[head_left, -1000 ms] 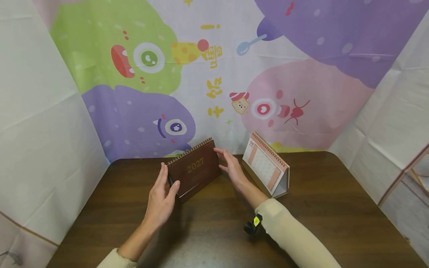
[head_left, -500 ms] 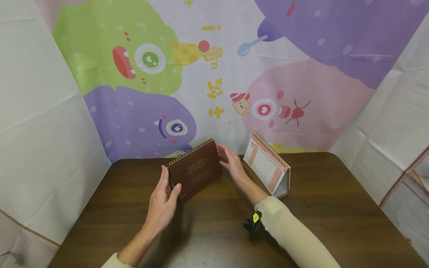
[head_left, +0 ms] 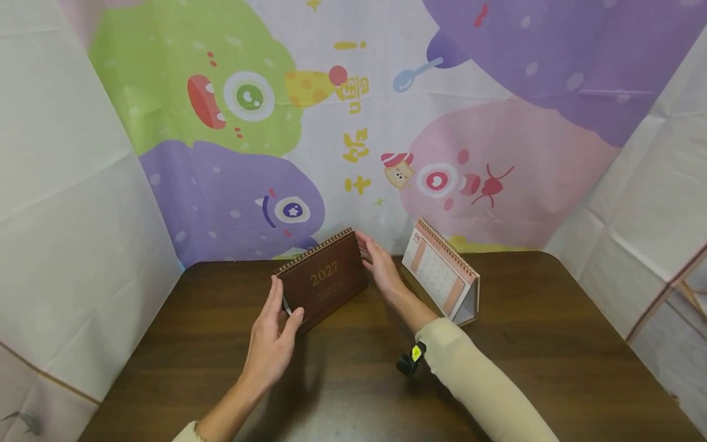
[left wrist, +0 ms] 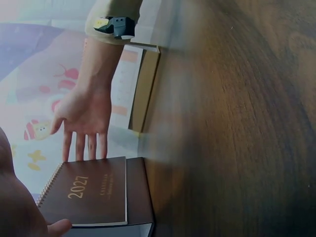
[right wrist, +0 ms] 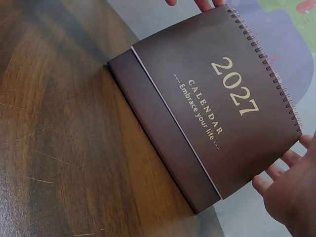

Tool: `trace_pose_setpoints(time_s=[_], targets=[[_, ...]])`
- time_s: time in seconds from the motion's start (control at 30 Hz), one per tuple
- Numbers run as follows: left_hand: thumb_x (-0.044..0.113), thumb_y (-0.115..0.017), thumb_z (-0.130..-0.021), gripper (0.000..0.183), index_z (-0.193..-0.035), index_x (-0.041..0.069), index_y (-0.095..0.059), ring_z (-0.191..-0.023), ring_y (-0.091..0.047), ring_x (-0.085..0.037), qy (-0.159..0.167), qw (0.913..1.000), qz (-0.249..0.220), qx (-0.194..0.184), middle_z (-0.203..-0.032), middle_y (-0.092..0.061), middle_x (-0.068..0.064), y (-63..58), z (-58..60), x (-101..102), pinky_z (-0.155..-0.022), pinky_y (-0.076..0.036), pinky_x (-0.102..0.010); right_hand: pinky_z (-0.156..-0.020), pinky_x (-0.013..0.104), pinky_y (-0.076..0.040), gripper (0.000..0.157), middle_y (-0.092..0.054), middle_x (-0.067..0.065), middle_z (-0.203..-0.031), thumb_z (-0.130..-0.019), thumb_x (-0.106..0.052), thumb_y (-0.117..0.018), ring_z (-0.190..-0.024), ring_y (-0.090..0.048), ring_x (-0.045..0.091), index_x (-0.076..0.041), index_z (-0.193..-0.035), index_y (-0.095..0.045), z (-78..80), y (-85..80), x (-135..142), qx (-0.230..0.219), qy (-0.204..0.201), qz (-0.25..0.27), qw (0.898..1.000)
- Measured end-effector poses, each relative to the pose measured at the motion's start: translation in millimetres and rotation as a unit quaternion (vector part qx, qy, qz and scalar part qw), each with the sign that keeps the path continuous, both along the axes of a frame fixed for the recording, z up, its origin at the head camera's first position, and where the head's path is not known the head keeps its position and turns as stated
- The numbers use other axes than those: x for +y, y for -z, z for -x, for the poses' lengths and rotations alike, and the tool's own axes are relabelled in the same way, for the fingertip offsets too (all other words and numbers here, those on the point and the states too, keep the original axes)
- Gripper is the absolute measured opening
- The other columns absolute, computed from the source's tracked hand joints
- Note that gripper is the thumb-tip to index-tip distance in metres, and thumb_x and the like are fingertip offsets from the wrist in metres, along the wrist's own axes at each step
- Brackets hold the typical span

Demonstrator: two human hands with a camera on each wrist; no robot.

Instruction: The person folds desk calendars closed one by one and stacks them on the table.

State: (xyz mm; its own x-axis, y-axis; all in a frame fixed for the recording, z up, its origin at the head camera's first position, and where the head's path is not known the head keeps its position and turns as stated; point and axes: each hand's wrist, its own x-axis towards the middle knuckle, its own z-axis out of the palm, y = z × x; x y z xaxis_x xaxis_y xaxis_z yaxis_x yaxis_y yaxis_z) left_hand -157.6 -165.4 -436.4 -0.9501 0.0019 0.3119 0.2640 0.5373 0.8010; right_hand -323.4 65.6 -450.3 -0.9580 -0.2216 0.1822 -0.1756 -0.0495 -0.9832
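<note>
A dark brown 2027 desk calendar stands like a tent on the table, its spiral binding along the top edge. My left hand is at its left end, fingers straight up along the side and thumb by the lower front corner. At the opposite end is my right hand, its straight fingertips right at the side edge, as the left wrist view also shows for this right hand. In the right wrist view the calendar shows its full front cover.
A white and pink desk calendar stands to the right, close by my right forearm. Both stand toward the back of the brown wooden table. Behind hangs a cartoon-printed cloth, with white cloth walls at both sides.
The right hand opened a small gap from the brown calendar, then closed in on its side again. The left hand shifted slightly right along with the view. The pink calendar stays put.
</note>
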Motion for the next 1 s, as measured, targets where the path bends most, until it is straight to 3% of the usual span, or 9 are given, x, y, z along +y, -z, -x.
trace_pose_setpoints(time_s=[0.33, 0.53, 1.0], targets=[[0.025, -0.057, -0.118, 0.074, -0.177, -0.004, -0.021, -0.174, -0.027, -0.044, 0.001, 0.9999, 0.001, 0.014, -0.19, -0.015, -0.02, 1.1, 2.2, -1.9, -0.129, -0.045, -0.056, -0.14, 0.063, -0.031, 0.06, -0.039, 0.024, -0.182, -0.125, -0.038, -0.024, -0.169, -0.039, 0.047, -0.008, -0.174, -0.041, -4.2, 0.2, 1.1, -0.003, 0.007, 0.002, 1.0], [0.022, -0.058, -0.118, 0.072, -0.175, -0.006, -0.026, -0.17, -0.035, -0.047, -0.004, 0.9996, 0.002, 0.027, -0.188, -0.019, -0.023, 1.1, 5.8, -3.5, -0.125, -0.048, -0.062, -0.14, 0.065, -0.032, 0.061, -0.039, 0.024, -0.182, -0.125, -0.039, -0.023, -0.169, -0.039, 0.047, -0.008, -0.175, -0.04, -8.4, 2.3, 4.4, 0.005, 0.005, -0.007, 1.0], [0.024, -0.056, -0.119, 0.07, -0.175, -0.005, -0.026, -0.169, -0.036, -0.047, -0.008, 0.9999, 0.001, 0.008, -0.189, -0.018, -0.021, 0.7, 21.9, -9.6, -0.129, -0.045, -0.061, -0.136, 0.069, -0.036, 0.06, -0.04, 0.025, -0.181, -0.125, -0.035, -0.026, -0.165, -0.043, 0.05, -0.005, -0.175, -0.039, -18.2, 6.4, 8.9, 0.03, 0.024, -0.021, 0.999]])
